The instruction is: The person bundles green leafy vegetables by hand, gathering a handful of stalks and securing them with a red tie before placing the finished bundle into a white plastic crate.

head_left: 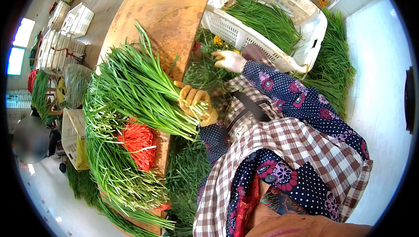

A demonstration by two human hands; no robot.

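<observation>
My left hand point(194, 99), in a tan glove, is closed around a bunch of garlic chives point(139, 80), low on the stems near their pale cut ends. The green leaves fan out over the wooden table point(163, 3). My right hand point(230, 60), in a pale glove, is beside the white crate with its fingers stretched out; I see nothing in it. Next to the held bunch lies a bundle of red strips point(139, 143), tied with a white band. More loose chives point(118, 171) surround the red bundle on the table.
A white plastic crate point(262, 34) holding chives stands to my right, with more chives point(329, 62) heaped behind it. Loose green leaves point(187, 180) lie between the table and my checked apron. At the far left are stacked white crates point(59, 51) and another person point(32, 140).
</observation>
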